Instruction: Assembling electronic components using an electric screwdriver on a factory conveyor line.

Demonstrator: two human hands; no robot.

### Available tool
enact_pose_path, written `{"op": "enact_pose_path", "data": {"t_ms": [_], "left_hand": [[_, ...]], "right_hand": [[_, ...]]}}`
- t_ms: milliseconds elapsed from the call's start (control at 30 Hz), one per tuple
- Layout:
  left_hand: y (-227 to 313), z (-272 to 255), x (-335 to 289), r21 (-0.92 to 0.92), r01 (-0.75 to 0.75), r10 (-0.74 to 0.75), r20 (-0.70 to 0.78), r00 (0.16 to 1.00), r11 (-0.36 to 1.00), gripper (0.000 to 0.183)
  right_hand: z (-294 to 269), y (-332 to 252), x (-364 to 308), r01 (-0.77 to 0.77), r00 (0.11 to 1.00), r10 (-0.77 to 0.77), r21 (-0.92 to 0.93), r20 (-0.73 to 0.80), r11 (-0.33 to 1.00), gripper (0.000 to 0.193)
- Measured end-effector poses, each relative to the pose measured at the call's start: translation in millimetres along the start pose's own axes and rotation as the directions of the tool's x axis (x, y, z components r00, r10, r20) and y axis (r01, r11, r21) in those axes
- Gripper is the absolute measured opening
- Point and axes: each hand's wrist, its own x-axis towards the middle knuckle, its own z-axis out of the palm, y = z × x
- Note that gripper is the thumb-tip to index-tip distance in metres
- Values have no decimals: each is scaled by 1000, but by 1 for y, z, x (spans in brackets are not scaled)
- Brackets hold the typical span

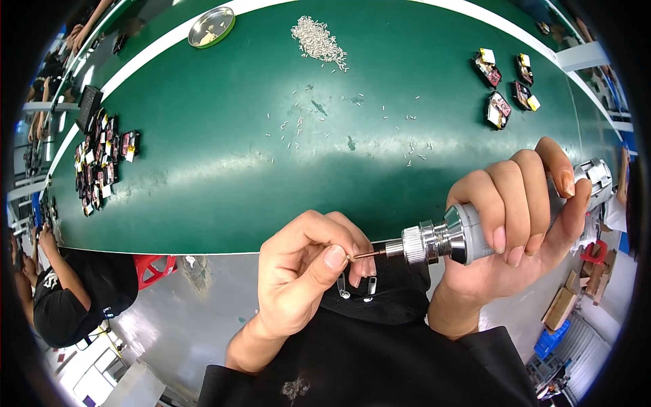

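One co-worker in a black top (95, 288) is at eight o'clock, next to a red plastic stool (152, 268) with openings in its side. Around nine o'clock, on the smooth green tabletop (203, 169), lies a crowded heap of small black parts with white and yellow labels (102, 163). A shallow round metal dish with a green rim (201, 24) sits at eleven o'clock, some pale matter inside it. At twelve o'clock is a mound of tiny silvery-white pins (317, 42), with loose ones strewn from there toward one o'clock. Between six and seven, the bare left hand (298, 275) pinches thumb against forefinger at the tip of a thin copper-coloured bit (369, 254); whatever lies between those fingertips is too small to identify. Below the bit is black fabric with two metal pulls (400, 292). The bit points toward nine o'clock from a grey and silver cylindrical hand tool (468, 234), which lies at three o'clock, held above the person's lap, with the bare right hand (515, 214) wrapped firmly around its body. Four black, labelled parts (498, 110) stand apart on the table at two o'clock. An open brown cardboard box (560, 306) is at four o'clock.
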Motion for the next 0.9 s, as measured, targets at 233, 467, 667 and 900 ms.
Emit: {"op": "enact_pose_path", "data": {"t_ms": [233,467,667,900], "left_hand": [[-1,-1,4,39,17,-18,31,999,999,14],[-3,3,8,316,-95,111,-32,993,944,8],[-8,3,17,642,-250,292,42,955,725,4],[-3,-4,33,746,-360,244,267,932,560,10]], "right_hand": [[0,0,-1,11,1000,-11,-16,-23,1000,18],[-2,-6,-2,49,998,-42,-168,44,985,17],[-10,-10,2,33,996,-16,-203,84,979,17],[-26,-13,6,-10,998,18,-149,58,989,19]]}}
